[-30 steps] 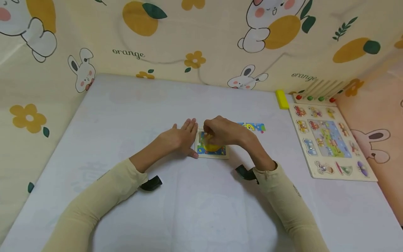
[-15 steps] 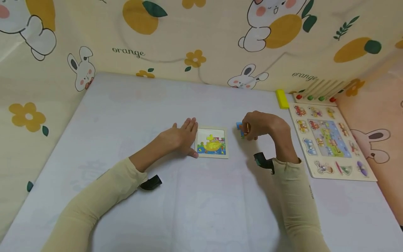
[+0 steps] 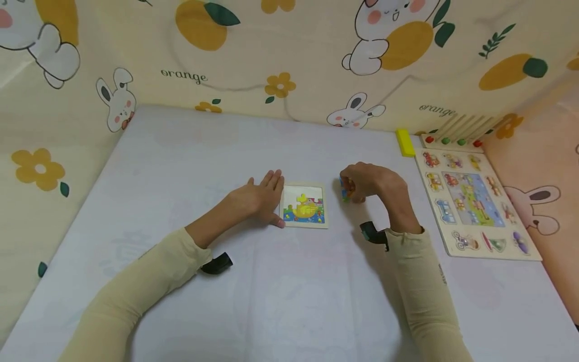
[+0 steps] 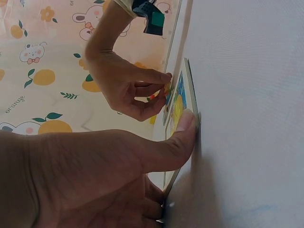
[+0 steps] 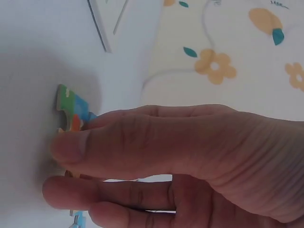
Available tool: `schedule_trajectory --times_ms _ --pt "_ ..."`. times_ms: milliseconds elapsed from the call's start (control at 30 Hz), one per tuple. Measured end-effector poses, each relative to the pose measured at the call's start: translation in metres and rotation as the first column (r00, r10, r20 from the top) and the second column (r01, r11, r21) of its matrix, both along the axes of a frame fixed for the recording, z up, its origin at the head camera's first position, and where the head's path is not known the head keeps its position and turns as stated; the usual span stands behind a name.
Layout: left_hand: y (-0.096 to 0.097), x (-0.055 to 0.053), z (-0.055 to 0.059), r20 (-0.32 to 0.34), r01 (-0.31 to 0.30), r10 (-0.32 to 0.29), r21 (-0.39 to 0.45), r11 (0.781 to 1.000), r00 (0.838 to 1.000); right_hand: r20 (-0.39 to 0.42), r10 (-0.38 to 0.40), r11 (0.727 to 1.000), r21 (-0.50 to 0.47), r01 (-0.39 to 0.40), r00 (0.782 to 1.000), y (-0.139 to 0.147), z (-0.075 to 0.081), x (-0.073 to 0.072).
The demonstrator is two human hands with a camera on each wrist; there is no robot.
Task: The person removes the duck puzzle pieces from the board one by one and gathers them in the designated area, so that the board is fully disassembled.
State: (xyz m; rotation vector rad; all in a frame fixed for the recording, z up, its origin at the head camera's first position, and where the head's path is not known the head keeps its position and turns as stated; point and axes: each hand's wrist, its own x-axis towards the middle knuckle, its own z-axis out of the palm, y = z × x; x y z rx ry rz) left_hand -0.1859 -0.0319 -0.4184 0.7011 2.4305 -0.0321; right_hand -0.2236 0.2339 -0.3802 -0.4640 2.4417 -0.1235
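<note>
A small square puzzle board (image 3: 304, 225) lies on the table, with a yellow duck picture (image 3: 307, 207) partly filling its white recess. My left hand (image 3: 259, 198) rests flat at the board's left side, fingers straight and thumb on the lower left corner. In the left wrist view that thumb (image 4: 173, 145) lies on the board's pale rim. To the right of the board, my right hand (image 3: 366, 180) pinches a colourful jigsaw piece (image 3: 345, 193) between thumb and fingers. The right wrist view shows the piece's green and blue end (image 5: 71, 102) beyond the thumb, the rest mostly hidden.
At the right stands a large wooden peg-puzzle board (image 3: 475, 201) with vehicle pictures. Behind it are a rack with thin rods and coloured beads (image 3: 452, 142) and a yellow block (image 3: 404, 143). Patterned cloth (image 3: 244, 60) walls the back and sides.
My right hand has left the duck board and moved right to the loose jigsaw pieces, then shifted slightly left with one pinched. The left hand stays in place.
</note>
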Motion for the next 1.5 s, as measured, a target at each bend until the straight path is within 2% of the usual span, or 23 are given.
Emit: schedule_trajectory --times_ms 167,333,433,600,767,1033,1333,1500 --pt "-0.001 0.000 -0.001 -0.003 -0.004 0.004 -0.009 1.000 1.000 -0.035 0.048 0.998 0.035 -0.046 0.998 -0.002 -0.002 -0.002" --pt "-0.001 0.000 -0.001 -0.006 -0.005 0.005 -0.007 1.000 1.000 -0.037 0.059 0.996 0.064 -0.056 0.998 -0.005 -0.001 -0.002" --pt "0.000 0.000 -0.001 -0.006 0.000 0.000 -0.008 1.000 1.000 -0.010 0.036 0.997 0.062 -0.035 0.999 -0.005 0.000 0.000" --pt "0.000 0.000 0.000 -0.013 0.005 -0.005 -0.019 1.000 1.000 0.050 -0.070 0.996 0.058 0.067 0.996 -0.006 0.002 0.001" --pt "0.000 0.000 0.003 -0.018 0.005 -0.005 -0.025 1.000 1.000 0.044 -0.124 0.986 0.117 0.118 0.991 -0.007 0.004 -0.001" --pt "0.000 0.000 0.002 0.006 0.003 -0.003 -0.005 1.000 1.000 0.048 -0.137 0.981 0.147 0.128 0.989 -0.009 0.001 0.000" --pt "-0.001 -0.001 0.004 -0.002 0.016 -0.016 -0.022 1.000 1.000 0.050 -0.149 0.978 0.154 0.140 0.988 -0.009 0.004 0.000" --pt "0.000 0.000 0.003 0.000 0.019 -0.019 -0.014 1.000 1.000 0.035 -0.105 0.986 0.132 0.100 0.994 -0.008 0.006 0.003"
